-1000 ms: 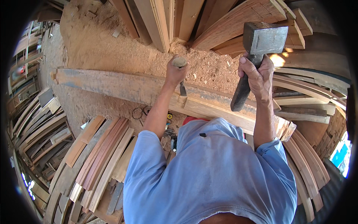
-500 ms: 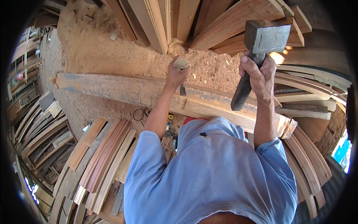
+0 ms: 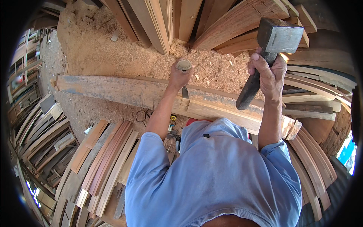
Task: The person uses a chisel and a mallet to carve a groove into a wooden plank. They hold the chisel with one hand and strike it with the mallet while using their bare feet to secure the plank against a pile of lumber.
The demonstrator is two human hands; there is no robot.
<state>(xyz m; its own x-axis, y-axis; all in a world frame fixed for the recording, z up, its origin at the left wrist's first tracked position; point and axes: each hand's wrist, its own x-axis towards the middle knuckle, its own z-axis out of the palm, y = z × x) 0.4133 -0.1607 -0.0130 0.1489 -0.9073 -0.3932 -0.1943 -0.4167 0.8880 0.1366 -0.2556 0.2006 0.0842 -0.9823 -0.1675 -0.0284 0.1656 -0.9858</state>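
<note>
My left hand (image 3: 179,78) is closed round the handle of a chisel (image 3: 185,92). The rounded handle end (image 3: 183,65) sticks up out of the fist, and the dark blade points down at the long wooden beam (image 3: 124,90) lying across in front of me. Raised off to the right, my right hand (image 3: 269,73) grips a mallet (image 3: 281,36) with a heavy, squared metal-looking head and a dark handle. The mallet head is up and apart from the chisel. A paler piece of wood (image 3: 211,111) lies along the beam's near side.
Sawdust and shavings (image 3: 109,45) cover the ground beyond the beam. Boards (image 3: 185,22) stand at the far side. Stacked planks (image 3: 106,159) lie at the near left, with more planks (image 3: 310,162) at the right. A yellow tape measure (image 3: 173,118) lies near my left forearm.
My right hand has carried the mallet a little to the right and slightly farther out. The left hand with the chisel has stayed almost in place.
</note>
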